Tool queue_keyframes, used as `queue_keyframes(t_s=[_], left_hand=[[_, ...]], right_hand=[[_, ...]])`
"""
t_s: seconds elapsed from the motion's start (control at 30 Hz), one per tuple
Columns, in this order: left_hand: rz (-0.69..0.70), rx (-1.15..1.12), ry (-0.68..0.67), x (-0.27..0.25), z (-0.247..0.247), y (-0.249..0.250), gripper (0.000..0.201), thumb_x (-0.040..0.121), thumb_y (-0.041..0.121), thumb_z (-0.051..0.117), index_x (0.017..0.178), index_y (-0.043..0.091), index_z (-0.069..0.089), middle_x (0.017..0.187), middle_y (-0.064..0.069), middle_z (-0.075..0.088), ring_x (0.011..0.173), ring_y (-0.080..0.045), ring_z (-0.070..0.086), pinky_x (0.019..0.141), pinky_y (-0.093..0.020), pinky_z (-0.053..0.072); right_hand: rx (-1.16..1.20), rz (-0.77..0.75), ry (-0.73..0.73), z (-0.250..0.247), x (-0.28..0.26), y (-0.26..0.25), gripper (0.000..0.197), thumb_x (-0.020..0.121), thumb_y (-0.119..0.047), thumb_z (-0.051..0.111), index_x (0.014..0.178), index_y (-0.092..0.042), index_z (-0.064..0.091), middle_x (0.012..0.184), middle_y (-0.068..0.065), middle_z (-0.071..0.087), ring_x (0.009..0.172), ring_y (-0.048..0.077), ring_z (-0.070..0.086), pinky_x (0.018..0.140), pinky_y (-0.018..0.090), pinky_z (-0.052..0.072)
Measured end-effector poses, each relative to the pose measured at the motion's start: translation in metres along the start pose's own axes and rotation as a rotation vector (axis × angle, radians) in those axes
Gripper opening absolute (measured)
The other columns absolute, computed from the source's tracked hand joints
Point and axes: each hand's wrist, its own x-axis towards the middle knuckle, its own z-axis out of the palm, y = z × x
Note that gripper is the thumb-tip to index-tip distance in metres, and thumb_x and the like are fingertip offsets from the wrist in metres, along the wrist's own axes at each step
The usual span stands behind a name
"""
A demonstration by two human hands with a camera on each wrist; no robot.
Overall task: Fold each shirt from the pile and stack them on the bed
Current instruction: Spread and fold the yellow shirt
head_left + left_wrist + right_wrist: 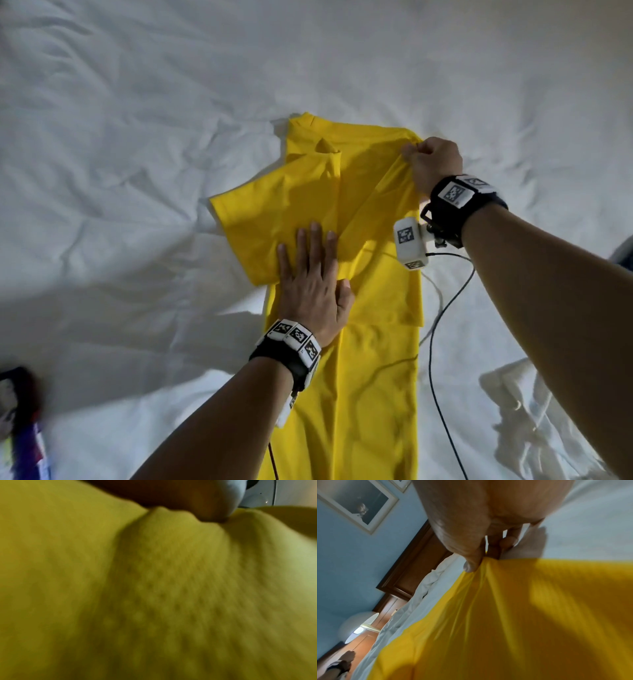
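Bedsheet (144, 113), white and heavily creased, fills nearly all I can see from the head view, and the yellow shirt (373, 342) lies lengthwise down the middle of the bed, collar end away from me, one sleeve spread out to the left. From the right wrist view I get the room: a pale blue wall (337, 563), a framed picture (356, 503) hanging on it, a dark wooden headboard (418, 566) and a round lamp (356, 626) beside the bed. My left hand (315, 291) lies flat on the shirt, fingers straight and slightly spread, pressing the cloth down just below the sleeve. My right hand (433, 162) is up at the far right shoulder, thumb and fingers pinching the fabric there and lifting it into a ridge. Both wrists wear bands with black-and-white square markers; no readable writing anywhere. Multicoloured cloth (20, 425) sits blurred at the lower left edge. A black cable (436, 377) trails across the sheet.
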Motion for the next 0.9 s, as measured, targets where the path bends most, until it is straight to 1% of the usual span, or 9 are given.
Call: queue_keyframes(t_s=[0.13, 0.2, 0.3, 0.4, 0.47, 0.57, 0.73, 0.83, 0.9], left_hand=[[0.001, -0.019, 0.015, -0.001, 0.001, 0.0, 0.083, 0.1, 0.053, 0.028, 0.163, 0.01, -0.005, 0.17, -0.018, -0.01, 0.157, -0.036, -0.008, 0.123, -0.063, 0.002], [0.008, -0.031, 0.025, -0.001, 0.002, 0.001, 0.083, 0.1, 0.053, 0.03, 0.163, 0.01, -0.002, 0.17, -0.018, -0.007, 0.157, -0.036, -0.007, 0.123, -0.063, 0.003], [0.028, -0.076, 0.083, -0.002, 0.005, -0.001, 0.081, 0.099, 0.05, 0.034, 0.163, 0.007, 0.008, 0.17, -0.02, 0.001, 0.157, -0.038, -0.001, 0.122, -0.065, 0.007], [0.054, -0.073, 0.123, -0.001, 0.008, -0.003, 0.079, 0.099, 0.046, 0.036, 0.162, 0.005, 0.014, 0.169, -0.021, 0.006, 0.157, -0.039, 0.002, 0.12, -0.068, 0.009], [0.051, -0.061, 0.127, 0.002, 0.009, -0.003, 0.077, 0.1, 0.047, 0.032, 0.162, 0.004, 0.015, 0.169, -0.022, 0.007, 0.157, -0.039, 0.003, 0.12, -0.069, 0.008], [0.032, 0.01, 0.079, 0.007, 0.013, -0.004, 0.079, 0.099, 0.049, 0.028, 0.163, 0.007, 0.009, 0.169, -0.02, 0.003, 0.157, -0.038, 0.0, 0.121, -0.067, 0.006], [0.033, 0.023, 0.017, 0.008, 0.004, -0.005, 0.084, 0.093, 0.049, 0.03, 0.163, 0.006, 0.011, 0.169, -0.023, 0.004, 0.157, -0.039, 0.0, 0.12, -0.069, 0.007], [0.026, -0.029, 0.08, 0.004, -0.025, -0.006, 0.081, 0.096, 0.049, 0.03, 0.164, 0.012, 0.007, 0.169, -0.021, -0.004, 0.157, -0.036, -0.011, 0.121, -0.068, -0.002], [-0.024, -0.076, 0.139, 0.013, -0.051, -0.021, 0.072, 0.098, 0.042, 0.031, 0.164, 0.02, 0.012, 0.17, -0.019, -0.002, 0.157, -0.036, -0.009, 0.122, -0.065, -0.003]], right_hand=[[-0.006, -0.071, -0.009, -0.004, 0.011, 0.005, 0.02, 0.089, -0.047, 0.069, 0.094, -0.029, 0.064, 0.097, -0.005, 0.067, 0.106, 0.025, 0.066, 0.096, 0.038, 0.05], [-0.047, -0.075, 0.087, -0.003, 0.004, 0.005, 0.026, 0.088, -0.05, 0.067, 0.103, -0.029, 0.06, 0.107, -0.006, 0.063, 0.113, 0.023, 0.06, 0.103, 0.043, 0.042], [-0.133, -0.178, 0.276, 0.003, -0.045, 0.007, 0.049, 0.096, -0.05, 0.051, 0.134, -0.02, 0.053, 0.137, 0.006, 0.053, 0.13, 0.032, 0.044, 0.106, 0.045, 0.028], [-0.332, -0.536, 0.072, 0.027, -0.123, 0.034, 0.064, 0.103, -0.046, 0.035, 0.157, -0.011, 0.032, 0.166, 0.015, 0.023, 0.154, 0.034, 0.018, 0.12, 0.048, 0.014], [-0.518, -0.636, -0.072, 0.043, -0.161, 0.064, 0.067, 0.106, -0.047, 0.027, 0.162, -0.012, 0.018, 0.17, 0.013, 0.004, 0.157, 0.031, -0.002, 0.126, 0.051, 0.006], [-0.643, -0.519, -0.084, 0.05, -0.17, 0.095, 0.073, 0.106, -0.061, 0.016, 0.164, -0.018, 0.002, 0.17, 0.007, -0.01, 0.157, 0.025, -0.013, 0.127, 0.051, 0.002], [-0.551, -0.303, -0.07, 0.045, -0.162, 0.09, 0.08, 0.102, -0.068, 0.003, 0.162, -0.017, -0.011, 0.168, 0.001, -0.021, 0.155, 0.022, -0.021, 0.127, 0.049, -0.005], [-0.506, -0.296, -0.058, 0.042, -0.178, 0.074, 0.08, 0.103, -0.064, 0.004, 0.162, -0.011, -0.005, 0.168, 0.008, -0.018, 0.154, 0.023, -0.023, 0.126, 0.051, -0.007], [-0.48, -0.405, -0.012, 0.044, -0.194, 0.061, 0.072, 0.107, -0.056, 0.017, 0.162, -0.01, 0.01, 0.17, 0.012, -0.009, 0.155, 0.027, -0.019, 0.126, 0.051, -0.008]])
